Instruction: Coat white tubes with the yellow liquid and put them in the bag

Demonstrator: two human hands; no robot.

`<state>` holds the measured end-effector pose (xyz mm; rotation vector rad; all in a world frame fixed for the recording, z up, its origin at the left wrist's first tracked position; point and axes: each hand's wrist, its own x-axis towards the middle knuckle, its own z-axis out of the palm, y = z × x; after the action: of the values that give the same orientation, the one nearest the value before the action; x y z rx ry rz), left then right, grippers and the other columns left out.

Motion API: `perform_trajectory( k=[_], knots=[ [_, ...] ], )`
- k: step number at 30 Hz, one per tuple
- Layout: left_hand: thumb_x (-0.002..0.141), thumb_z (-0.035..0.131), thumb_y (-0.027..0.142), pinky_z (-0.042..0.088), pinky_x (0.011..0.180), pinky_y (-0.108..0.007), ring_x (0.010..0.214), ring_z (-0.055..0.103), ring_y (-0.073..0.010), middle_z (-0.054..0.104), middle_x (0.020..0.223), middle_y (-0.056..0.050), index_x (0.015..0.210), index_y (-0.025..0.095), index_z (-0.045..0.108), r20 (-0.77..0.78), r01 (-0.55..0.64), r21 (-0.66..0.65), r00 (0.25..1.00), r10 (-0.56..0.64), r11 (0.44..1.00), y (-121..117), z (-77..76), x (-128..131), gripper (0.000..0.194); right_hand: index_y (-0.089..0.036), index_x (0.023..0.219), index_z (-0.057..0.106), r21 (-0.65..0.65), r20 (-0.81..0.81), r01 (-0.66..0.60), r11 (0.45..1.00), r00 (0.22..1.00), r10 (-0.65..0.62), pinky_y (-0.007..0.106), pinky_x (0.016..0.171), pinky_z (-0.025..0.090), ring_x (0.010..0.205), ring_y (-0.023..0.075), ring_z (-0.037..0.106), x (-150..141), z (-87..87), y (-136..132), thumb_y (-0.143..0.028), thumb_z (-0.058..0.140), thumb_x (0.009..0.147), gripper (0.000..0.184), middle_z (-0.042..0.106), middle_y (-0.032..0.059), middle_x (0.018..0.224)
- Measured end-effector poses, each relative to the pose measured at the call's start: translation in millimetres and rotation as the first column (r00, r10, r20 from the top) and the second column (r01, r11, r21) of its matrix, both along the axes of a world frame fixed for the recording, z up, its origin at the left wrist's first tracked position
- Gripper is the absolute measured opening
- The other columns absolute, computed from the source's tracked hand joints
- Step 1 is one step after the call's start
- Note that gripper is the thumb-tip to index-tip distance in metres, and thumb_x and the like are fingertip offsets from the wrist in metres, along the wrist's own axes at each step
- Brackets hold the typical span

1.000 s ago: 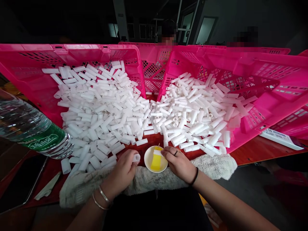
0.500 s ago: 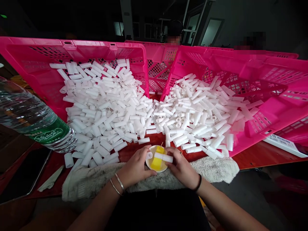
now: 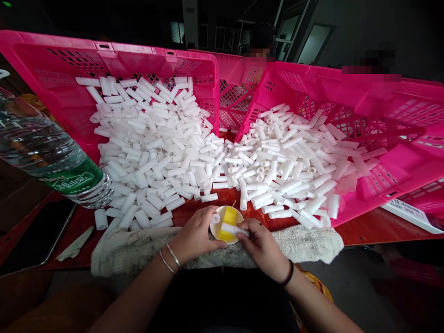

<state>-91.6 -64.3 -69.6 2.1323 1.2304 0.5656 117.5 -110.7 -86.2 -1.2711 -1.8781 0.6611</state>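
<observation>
A small white dish [image 3: 239,214] in front of me holds a yellow, sponge-like pad [image 3: 229,216], with a thin stick poking up at its far edge. My left hand [image 3: 199,231] curls around the dish's left side, with a short white plastic tube [image 3: 215,218] between its fingers, open end facing the dish. In my right hand [image 3: 262,245], thumb and fingers pinch the right end of another white tube [image 3: 229,228]. That tube lies across the yellow pad, and I cannot tell whether it touches it. Both hands are just above a rolled grey-white towel [image 3: 308,243].
Many loose white tubes spill from a left pink crate [image 3: 72,92] and a right pink crate [image 3: 374,185], both tipped toward me. At left are a large water bottle [image 3: 58,157] and a dark phone [image 3: 38,240]. Behind the crates, people are partly visible.
The right-hand fingers have closed further over the tube's right end, and that tube now slants slightly. The left hand keeps its tube beside the dish. The camera's view has shifted a little.
</observation>
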Motion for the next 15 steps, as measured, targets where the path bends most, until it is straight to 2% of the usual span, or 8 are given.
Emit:
perform_trajectory(
  k=[2,4,6,7,9,10,13,15],
  knots=[
    [0.055,0.084,0.035,0.043,0.099,-0.045,0.117,0.05,-0.0301,0.053,0.126,-0.012,0.12,0.02,0.047,-0.003,0.017,0.03,1.0,-0.017,0.999,1,-0.3,0,0.076,-0.019,0.094,0.058,0.123,0.131,-0.074,0.99,0.99,0.057,0.035,0.081,0.051,0.091,0.0192,0.057,2,0.0,-1,-0.017,0.048,0.088,0.012,0.058,0.0086,0.098],
    [0.055,0.083,0.038,0.043,0.099,-0.045,0.117,0.05,-0.0299,0.054,0.125,-0.011,0.121,0.022,0.046,-0.011,0.038,0.044,0.999,-0.037,0.998,3,-1.1,-1,0.077,-0.02,0.094,0.06,0.263,0.249,-0.204,0.943,0.959,0.138,0.037,0.085,0.05,0.095,0.0197,0.056,5,-1.6,-1,-0.013,0.046,0.088,0.016,0.057,0.0088,0.103],
    [0.056,0.083,0.039,0.043,0.099,-0.045,0.117,0.05,-0.0297,0.053,0.126,-0.01,0.123,0.022,0.043,-0.025,0.059,0.043,0.998,-0.058,0.997,3,-1.6,-2,0.079,-0.021,0.095,0.061,0.326,0.271,-0.271,0.906,0.945,0.185,0.038,0.086,0.05,0.094,0.0192,0.057,6,-3.9,0,-0.012,0.047,0.088,0.018,0.059,0.0078,0.102],
    [0.055,0.083,0.041,0.043,0.1,-0.046,0.119,0.048,-0.0307,0.051,0.128,-0.012,0.122,0.021,0.043,-0.032,0.069,0.049,0.997,-0.068,0.996,3,-1.3,-3,0.08,-0.021,0.096,0.06,0.322,0.242,-0.263,0.909,0.952,0.189,0.037,0.085,0.05,0.094,0.0191,0.057,6,-4.9,0,-0.012,0.047,0.087,0.018,0.059,0.008,0.102],
    [0.057,0.081,0.046,0.041,0.101,-0.048,0.125,0.041,-0.0336,0.043,0.134,-0.017,0.117,0.017,0.044,-0.038,0.087,0.094,0.996,-0.084,0.992,1,1.8,-5,0.076,-0.02,0.098,0.057,0.259,0.059,-0.135,0.956,0.991,0.124,0.034,0.08,0.052,0.092,0.0187,0.059,4,-5.0,1,-0.015,0.05,0.087,0.014,0.06,0.0086,0.099],
    [0.064,0.076,0.047,0.04,0.102,-0.048,0.127,0.039,-0.0334,0.041,0.135,-0.019,0.114,0.015,0.044,-0.034,0.086,0.13,0.996,-0.082,0.988,-1,4.8,-7,0.067,-0.02,0.099,0.055,0.187,-0.077,-0.054,0.981,0.995,0.069,0.032,0.076,0.054,0.089,0.0182,0.06,2,-3.7,1,-0.019,0.052,0.087,0.013,0.06,0.0083,0.096],
    [0.091,0.045,0.033,0.045,0.096,-0.041,0.116,0.048,-0.025,0.051,0.121,-0.015,0.111,0.015,0.046,-0.037,0.082,0.224,0.996,-0.075,0.971,-7,18.3,-10,0.027,-0.021,0.097,0.054,-0.106,-0.462,0.058,0.993,0.881,-0.101,0.028,0.064,0.054,0.074,0.0153,0.061,-4,6.1,-1,-0.031,0.06,0.084,0.018,0.061,0.005,0.087],
    [0.094,0.036,0.024,0.049,0.089,-0.037,0.104,0.054,-0.0211,0.057,0.11,-0.01,0.113,0.017,0.047,-0.078,0.116,0.287,0.992,-0.097,0.951,-11,28.7,-10,0.023,-0.021,0.095,0.056,-0.203,-0.557,0.025,0.979,0.819,-0.136,0.025,0.059,0.053,0.068,0.0135,0.059,-6,16.6,-4,-0.036,0.064,0.08,0.022,0.062,0.0032,0.083]
  ],
)
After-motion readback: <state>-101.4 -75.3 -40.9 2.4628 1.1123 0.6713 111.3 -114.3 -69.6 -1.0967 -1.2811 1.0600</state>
